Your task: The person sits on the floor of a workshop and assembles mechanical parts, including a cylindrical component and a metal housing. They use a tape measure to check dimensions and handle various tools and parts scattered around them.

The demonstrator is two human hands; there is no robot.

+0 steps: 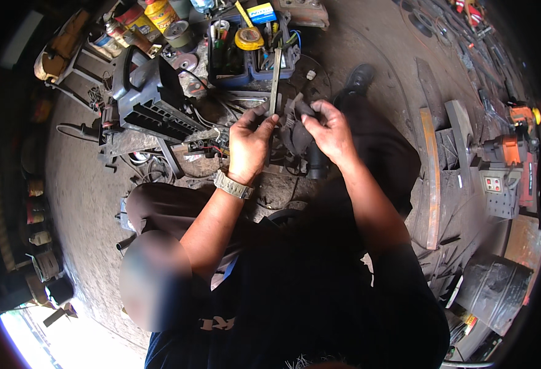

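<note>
My left hand [251,138], with a watch on its wrist, is closed around the lower end of a narrow flat metal strip [276,77] that stands up away from me. Close by on the right, my right hand [329,130] pinches a small dark piece [305,111], mostly covered by the fingers. Beneath both hands lies a dark rounded part [296,138] beside a black cylinder [317,165]; their kind is too dark to tell. Left of my left hand stands a dark, slotted machine housing [153,101] with cables and exposed parts.
Beyond my hands sits a blue tool tray [227,79] with a yellow tape measure [249,38] on top. Cans and bottles [161,15] crowd the far left. At the right lie a rusty flat bar [432,178], metal offcuts, and an orange power tool [509,150].
</note>
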